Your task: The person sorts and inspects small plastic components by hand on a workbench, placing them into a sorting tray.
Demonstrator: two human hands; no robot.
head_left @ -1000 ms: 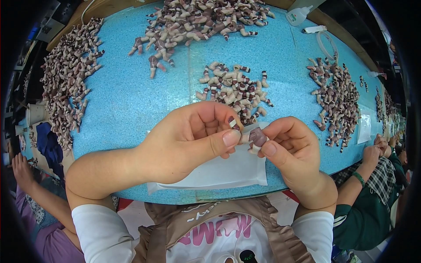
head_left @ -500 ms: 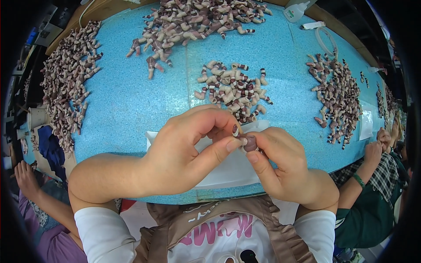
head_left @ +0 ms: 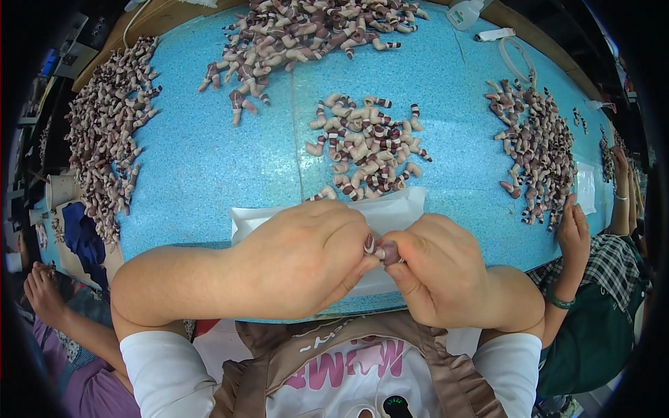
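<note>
Above the near edge of the table, both my hands meet at one small figurine piece. My right hand [head_left: 446,272] pinches its rounded mauve body [head_left: 391,252] between thumb and fingers. My left hand [head_left: 300,261] is closed on the other side, thumb and curled fingers at a small cream limb with a dark red end [head_left: 369,244]. The limb touches the body; how they are joined is hidden by my fingertips. Beneath my hands lies a white sheet or shallow tray [head_left: 401,205]. Just beyond it is a small heap of cream and dark red banded limbs [head_left: 369,143].
A large pile of mauve and cream pieces [head_left: 300,35] lies at the far side, with more piles at left [head_left: 108,132] and right [head_left: 536,153]. A white bottle [head_left: 465,14] and a clear tube ring [head_left: 516,59] are far right. Co-workers' hands [head_left: 573,230] [head_left: 45,296] flank me.
My left hand has turned over and its fingers have curled in, with the back of the hand now upward. The held piece moved slightly down and left. The right co-worker's hand has lifted.
</note>
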